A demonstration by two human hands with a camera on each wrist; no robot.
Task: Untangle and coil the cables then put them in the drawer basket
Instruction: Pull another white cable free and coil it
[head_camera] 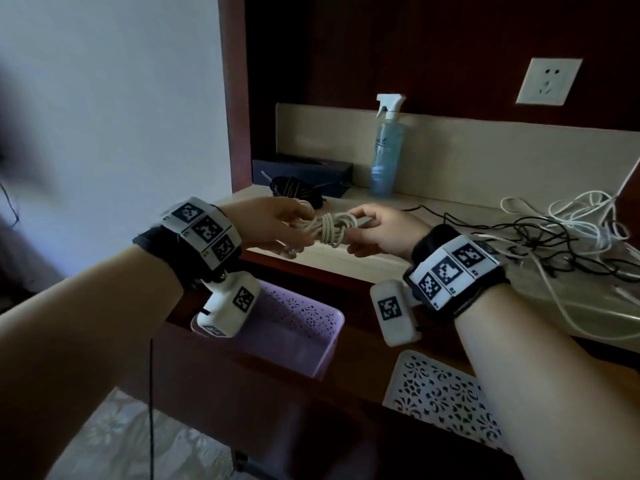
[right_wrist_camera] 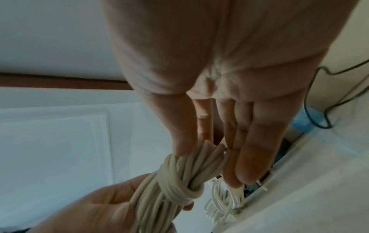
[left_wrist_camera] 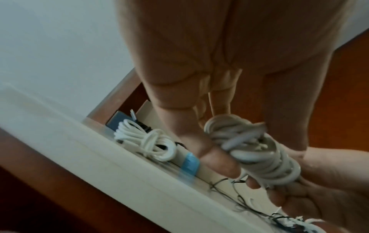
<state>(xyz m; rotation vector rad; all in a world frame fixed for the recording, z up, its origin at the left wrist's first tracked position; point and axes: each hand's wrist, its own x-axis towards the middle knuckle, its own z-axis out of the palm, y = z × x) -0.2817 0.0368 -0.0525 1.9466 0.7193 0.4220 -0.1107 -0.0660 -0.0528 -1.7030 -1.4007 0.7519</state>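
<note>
Dark red wood panels stand behind the beige desk [head_camera: 426,209], and a white wall socket [head_camera: 549,81] is fixed on the panel at the upper right. Above the front edge of the desk, both hands hold one coiled beige cable [head_camera: 330,226], which has several turns wound around its middle. The left hand [head_camera: 277,223] has its grip closed around one end of the bundle, and the right hand [head_camera: 381,230] pinches the other end between thumb and fingers. On the right side of the desk lies a tangle of black and white cables [head_camera: 568,230]. A second coiled white cable [left_wrist_camera: 147,141] rests on the desk near the back. A blue spray bottle [head_camera: 386,147] stands upright at the back edge. Below the desk, a purple basket [head_camera: 304,327] sits in the open drawer, beside a white perforated basket [head_camera: 446,396].
</note>
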